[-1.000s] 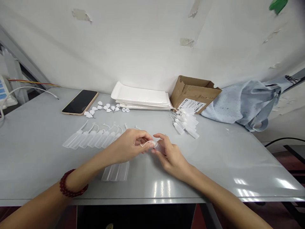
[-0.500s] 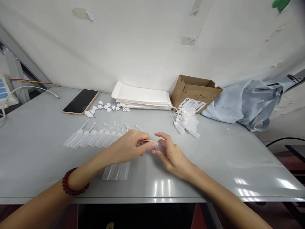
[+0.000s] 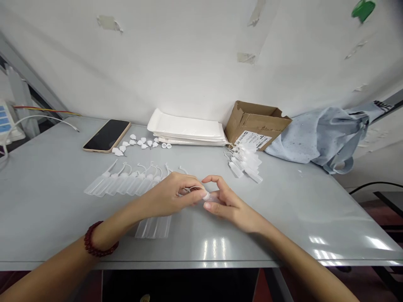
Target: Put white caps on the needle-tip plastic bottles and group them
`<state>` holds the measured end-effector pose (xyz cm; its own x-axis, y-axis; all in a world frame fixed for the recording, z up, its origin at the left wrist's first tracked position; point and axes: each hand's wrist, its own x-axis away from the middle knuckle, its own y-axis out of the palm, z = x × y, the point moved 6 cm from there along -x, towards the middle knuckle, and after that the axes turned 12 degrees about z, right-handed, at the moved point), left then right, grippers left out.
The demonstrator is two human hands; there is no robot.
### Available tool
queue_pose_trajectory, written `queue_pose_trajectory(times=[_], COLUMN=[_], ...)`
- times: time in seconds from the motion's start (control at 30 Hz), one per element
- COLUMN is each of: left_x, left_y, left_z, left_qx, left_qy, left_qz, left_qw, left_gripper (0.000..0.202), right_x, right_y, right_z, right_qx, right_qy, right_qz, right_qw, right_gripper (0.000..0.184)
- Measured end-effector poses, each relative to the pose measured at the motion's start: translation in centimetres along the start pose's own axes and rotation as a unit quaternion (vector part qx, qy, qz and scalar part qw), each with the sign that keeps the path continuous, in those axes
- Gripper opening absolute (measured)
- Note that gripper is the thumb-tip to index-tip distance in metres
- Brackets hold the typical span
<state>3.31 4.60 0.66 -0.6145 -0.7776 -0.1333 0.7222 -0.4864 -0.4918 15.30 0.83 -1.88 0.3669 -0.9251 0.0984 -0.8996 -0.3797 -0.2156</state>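
Near the middle of the table, my right hand (image 3: 228, 206) is closed round a small translucent plastic bottle (image 3: 214, 196), which lies tilted between thumb and fingers. The index finger is raised and bent. My left hand (image 3: 178, 191) pinches the white cap (image 3: 206, 195) at the bottle's neck, and a thin white strap loops back under its fingers. Part of the cap and most of the bottle are hidden by the hands. Behind my left wrist lies a row of similar bottles (image 3: 126, 183) with thin curved straps, and more bottles (image 3: 154, 227) lie below the forearm.
Small white pointed caps (image 3: 143, 142) lie scattered by a phone (image 3: 107, 135). A stack of white padded envelopes (image 3: 189, 128) rests against the wall beside an open cardboard box (image 3: 256, 123). A pile of bottles (image 3: 244, 161) sits before the box, and blue fabric (image 3: 315, 134) is at the right.
My right thumb and fingers have shifted slightly around the bottle. My left fingers have moved a little along the cap, so its white rim shows more.
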Motion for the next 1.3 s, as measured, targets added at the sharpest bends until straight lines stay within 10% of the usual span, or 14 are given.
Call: queue_pose_trajectory(times=[0.27, 0.53, 0.73, 1.13, 1.3], left_x=[-0.3, 0.0, 0.4, 0.4, 0.0], left_y=[0.6, 0.4, 0.4, 0.3, -1.8], left_z=[-1.0, 0.3, 0.8, 1.3, 0.6], left_qx=[-0.042, -0.074, -0.038, -0.066, -0.073], left_qy=[-0.022, 0.064, 0.059, 0.145, 0.095], left_qz=[0.006, 0.022, 0.003, 0.082, 0.193], left_qw=[0.999, 0.995, 0.998, 0.984, 0.974], left_gripper=[0.037, 0.024, 0.020, 0.014, 0.020], right_x=[0.0, 0.1, -0.1, -0.3, -1.4], right_y=[0.5, 0.1, 0.5, 0.5, -4.8], right_z=[0.2, -0.6, 0.4, 1.2, 1.0], right_qx=[0.346, 0.020, -0.223, -0.296, -0.144], right_qy=[-0.149, -0.003, 0.116, 0.198, 0.077], right_qz=[0.086, 0.029, -0.046, -0.114, 0.073], right_qw=[0.922, 0.999, 0.967, 0.928, 0.984], right_gripper=[0.039, 0.034, 0.038, 0.029, 0.039])
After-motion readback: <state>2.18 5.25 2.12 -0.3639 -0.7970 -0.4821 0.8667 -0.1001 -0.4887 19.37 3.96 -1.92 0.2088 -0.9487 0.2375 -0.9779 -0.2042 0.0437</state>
